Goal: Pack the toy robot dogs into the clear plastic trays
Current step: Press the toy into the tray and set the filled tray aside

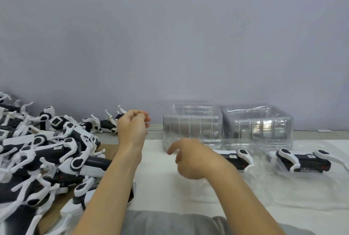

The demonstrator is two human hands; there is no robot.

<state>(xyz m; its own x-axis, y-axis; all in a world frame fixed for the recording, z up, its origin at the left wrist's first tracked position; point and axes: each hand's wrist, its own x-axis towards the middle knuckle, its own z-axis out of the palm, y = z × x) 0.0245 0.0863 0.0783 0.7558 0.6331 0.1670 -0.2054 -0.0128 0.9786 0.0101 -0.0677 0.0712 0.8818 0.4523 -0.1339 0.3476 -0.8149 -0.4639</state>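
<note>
Head view: left hand (133,127) raised above white mat (160,178), fingers curled in, thumb meeting fingertips, nothing seen between them; clenched on air as far as visible. Right hand (190,156) lower, just in front of left tray stack (191,127), wrist bent, fingers loosely drooped, forefinger poking left; released, gripping nothing. Both forearms bare, reaching fwd over mat.

Counts: 2 stacks of clear trays at mat's far edge, second stack (256,123) touching first on its right side. 2 packed dogs on mat's right half, lying on sides in flat clear trays: near dog (236,159) partly hidden behind right wrist, far-right dog (304,160) in full view. Loose dog pile (45,155) left of mat on brown board (56,210); too tangled to count. 1 stray dog (105,124) on its back beyond pile, legs up, just behind left hand.
</note>
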